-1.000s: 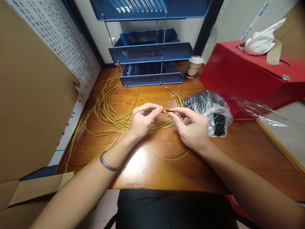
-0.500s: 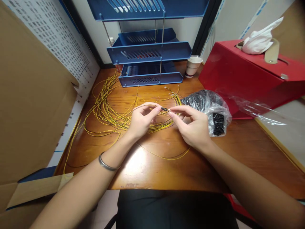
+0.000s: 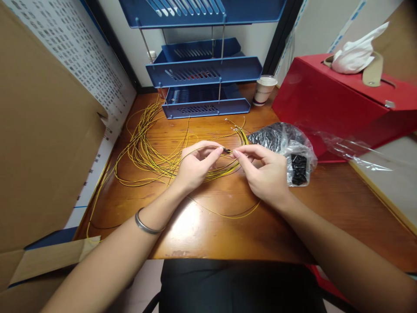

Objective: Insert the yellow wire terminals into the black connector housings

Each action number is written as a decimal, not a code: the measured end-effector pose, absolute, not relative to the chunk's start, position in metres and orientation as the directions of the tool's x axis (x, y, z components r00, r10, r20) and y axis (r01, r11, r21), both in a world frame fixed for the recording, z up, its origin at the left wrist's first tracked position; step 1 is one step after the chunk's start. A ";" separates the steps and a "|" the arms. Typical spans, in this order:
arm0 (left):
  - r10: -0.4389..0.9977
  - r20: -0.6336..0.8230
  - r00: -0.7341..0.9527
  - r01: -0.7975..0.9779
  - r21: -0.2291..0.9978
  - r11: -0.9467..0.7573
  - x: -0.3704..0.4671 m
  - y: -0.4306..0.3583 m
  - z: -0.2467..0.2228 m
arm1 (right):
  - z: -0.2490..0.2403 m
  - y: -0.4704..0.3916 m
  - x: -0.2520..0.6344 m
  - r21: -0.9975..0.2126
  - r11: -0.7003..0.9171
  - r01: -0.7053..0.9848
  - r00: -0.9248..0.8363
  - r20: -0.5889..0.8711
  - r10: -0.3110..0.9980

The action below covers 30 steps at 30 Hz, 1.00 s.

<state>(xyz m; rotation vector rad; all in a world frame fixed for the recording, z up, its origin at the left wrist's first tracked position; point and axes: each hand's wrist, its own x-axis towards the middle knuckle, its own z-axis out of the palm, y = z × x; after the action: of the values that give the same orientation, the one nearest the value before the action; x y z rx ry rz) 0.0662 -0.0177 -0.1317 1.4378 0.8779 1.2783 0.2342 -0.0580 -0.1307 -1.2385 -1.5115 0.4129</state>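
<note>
Between my fingertips is a small black connector [image 3: 226, 150], its details too small to make out. My left hand [image 3: 197, 164] pinches its left end between thumb and index finger. At its right end, my right hand [image 3: 263, 167] pinches a thin yellow wire [image 3: 231, 151] close to the connector. Beneath and behind both hands lies a loose coil of yellow and black wires [image 3: 143, 152]. Several metal-tipped wire ends [image 3: 235, 128] point up just beyond my fingers. A clear plastic bag of black parts [image 3: 276, 139] rests right behind my right hand.
A blue tiered tray rack [image 3: 205, 71] stands at the back of the wooden table [image 3: 221, 239], with a paper cup [image 3: 264, 90] beside it. To the right sits a red tissue box [image 3: 325, 100]. A cardboard box [image 3: 42, 130] rises along the left side.
Both hands have shifted very slightly to the right, with the connector still between them. Its dark body shows at a slightly different angle.
</note>
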 end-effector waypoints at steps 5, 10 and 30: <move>0.949 0.272 0.160 -0.104 0.961 -0.258 0.066 -0.018 -0.132 | -0.132 -0.058 0.234 -0.783 0.386 0.488 0.129 0.502 0.855; 0.949 0.284 0.137 -0.094 0.957 -0.273 0.067 -0.018 -0.131 | -0.132 -0.057 0.234 -0.793 0.372 0.482 0.111 0.476 0.872; 0.901 0.415 0.126 0.151 0.890 -0.431 0.065 -0.027 -0.135 | -0.135 -0.057 0.236 -0.785 0.398 0.475 0.069 0.484 0.872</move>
<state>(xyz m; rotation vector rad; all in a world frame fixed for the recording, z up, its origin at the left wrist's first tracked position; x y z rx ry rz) 0.0646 -0.0272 -0.1348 1.7076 1.0278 1.3641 0.2357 -0.0573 -0.1351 -1.2331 -1.5706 0.4577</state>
